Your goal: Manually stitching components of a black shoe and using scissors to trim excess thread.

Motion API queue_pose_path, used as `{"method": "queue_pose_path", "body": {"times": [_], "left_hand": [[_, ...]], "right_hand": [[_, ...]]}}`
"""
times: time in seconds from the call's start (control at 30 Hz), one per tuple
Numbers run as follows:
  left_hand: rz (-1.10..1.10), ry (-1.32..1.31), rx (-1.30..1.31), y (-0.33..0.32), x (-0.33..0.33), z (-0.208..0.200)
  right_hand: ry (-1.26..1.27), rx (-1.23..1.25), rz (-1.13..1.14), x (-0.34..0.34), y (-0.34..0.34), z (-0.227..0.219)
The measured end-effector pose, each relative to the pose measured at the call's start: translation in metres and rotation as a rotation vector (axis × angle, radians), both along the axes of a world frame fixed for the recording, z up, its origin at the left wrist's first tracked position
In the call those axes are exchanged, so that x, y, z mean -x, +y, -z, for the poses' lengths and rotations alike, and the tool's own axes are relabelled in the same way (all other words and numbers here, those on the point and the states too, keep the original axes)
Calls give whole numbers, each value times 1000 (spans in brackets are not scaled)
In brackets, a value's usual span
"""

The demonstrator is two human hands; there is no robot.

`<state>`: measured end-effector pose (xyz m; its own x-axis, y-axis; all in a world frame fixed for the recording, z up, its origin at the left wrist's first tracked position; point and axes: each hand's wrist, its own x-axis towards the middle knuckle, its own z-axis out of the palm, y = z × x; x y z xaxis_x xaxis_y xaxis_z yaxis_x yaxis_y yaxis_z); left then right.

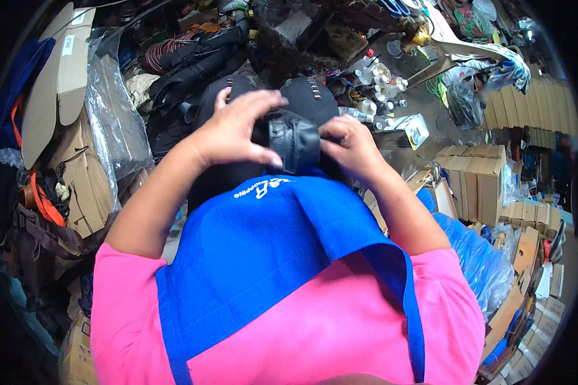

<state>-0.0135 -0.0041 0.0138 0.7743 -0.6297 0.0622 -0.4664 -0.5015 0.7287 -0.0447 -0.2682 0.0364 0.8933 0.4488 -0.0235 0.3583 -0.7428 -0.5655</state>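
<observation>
The black pouch (293, 142) was at the upper middle of the frame, just above the blue apron (250, 224). The left hand (237, 131) was open at its left side, thumb and fingers spread. The right hand (353, 146) curled its fingers at the right edge; whether they gripped it, I could not tell. Bottles (374, 80) clustered at upper right.

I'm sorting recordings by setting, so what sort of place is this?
Probably a cluttered storeroom or recycling workspace: there is a stack of cardboard at the right, a crowd of bottles at the upper right, and a clear plastic sheet at the left.
</observation>
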Motion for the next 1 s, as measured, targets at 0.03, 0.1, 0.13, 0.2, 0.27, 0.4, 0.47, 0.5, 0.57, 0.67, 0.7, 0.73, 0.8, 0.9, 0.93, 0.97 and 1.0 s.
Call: {"method": "queue_pose_path", "body": {"times": [0.03,0.1,0.13,0.2,0.27,0.4,0.47,0.5,0.57,0.67,0.7,0.73,0.8,0.9,0.93,0.97,1.0], "left_hand": [[12,2,-70,-4,2,-3],[20,2,-145,-5,2,-3],[-9,-13,-108,-4,0,2],[-38,-28,-73,-3,-4,6],[-48,-17,-42,-4,-6,7],[-22,-63,-88,-9,-6,9],[-101,16,-86,-5,-13,11],[-78,-9,-100,-5,-12,12],[-60,-51,-65,-8,-9,11],[-146,-190,81,-5,-3,15],[-256,-129,96,-1,2,14],[-368,-67,109,2,7,13],[-401,-27,-26,6,14,10],[-286,-86,16,10,21,15],[-305,31,89,12,21,8],[-322,148,163,15,20,1],[-337,265,238,20,19,-6]], "right_hand": [[-13,-42,-10,-5,5,1],[-6,-118,-1,-11,12,6],[-8,-121,-4,-13,16,6],[241,-256,113,-16,23,3],[225,-231,110,-19,20,7],[-16,130,-84,-16,4,-9],[-168,184,-162,-4,-17,-10],[-58,144,-82,3,-26,-13],[51,101,1,11,-32,-17],[27,-32,95,8,-32,-13],[168,-257,203,3,-32,-8],[308,-486,306,-2,-32,-5],[515,-751,377,-10,-23,-12],[551,-1095,379,-18,4,4],[589,-1270,353,-22,14,11],[643,-1385,329,-24,23,12],[676,-1431,302,-25,30,14]]}}
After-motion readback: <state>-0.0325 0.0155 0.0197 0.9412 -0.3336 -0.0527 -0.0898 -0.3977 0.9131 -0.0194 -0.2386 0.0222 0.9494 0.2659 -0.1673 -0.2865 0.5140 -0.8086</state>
